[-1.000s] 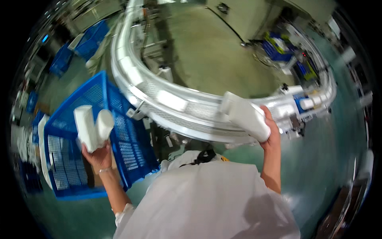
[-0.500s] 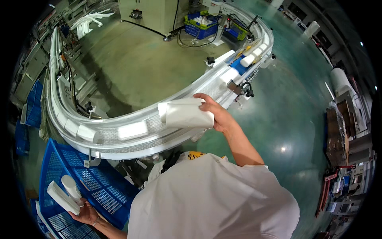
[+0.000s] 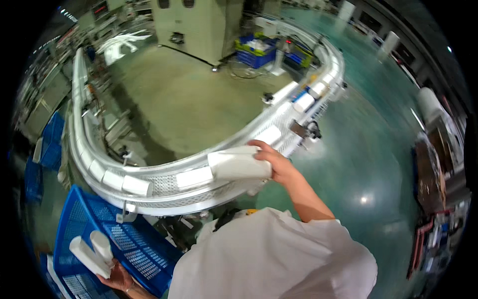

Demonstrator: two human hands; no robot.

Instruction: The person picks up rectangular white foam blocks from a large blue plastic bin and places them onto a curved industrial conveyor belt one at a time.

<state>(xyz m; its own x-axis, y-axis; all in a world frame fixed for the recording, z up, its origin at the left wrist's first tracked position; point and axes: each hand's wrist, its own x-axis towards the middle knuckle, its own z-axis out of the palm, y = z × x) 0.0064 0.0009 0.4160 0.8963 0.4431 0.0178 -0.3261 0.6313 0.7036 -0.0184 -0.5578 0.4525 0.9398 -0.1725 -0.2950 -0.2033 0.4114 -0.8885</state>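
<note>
My left hand [image 3: 119, 277] is closed around two white rolls [image 3: 89, 256], held tilted inside the blue plastic crate [image 3: 74, 209] at the lower left. Over the curved conveyor [image 3: 164, 185], my right hand [image 3: 279, 167] grips a white roll-shaped pack [image 3: 239, 164] by its right end. That pack is smeared by motion, and whether a second one lies behind it I cannot tell. Just left of it, a white roll [image 3: 195, 177] lies on the belt. Another roll [image 3: 138, 185] sits further left, in line with several more along the bend.
More white rolls come down the conveyor's right arm, past a dark bracket with a knob [image 3: 312, 130]. A pale machine cabinet [image 3: 194, 35] stands at the back beside a blue and green crate [image 3: 255, 50]. Other blue crates [image 3: 52, 142] are at the far left.
The whole view has shifted, so the conveyor and crate sit lower. Rolls on the belt have moved along. Both hands keep their hold, and the pack in my right hand has turned slightly.
</note>
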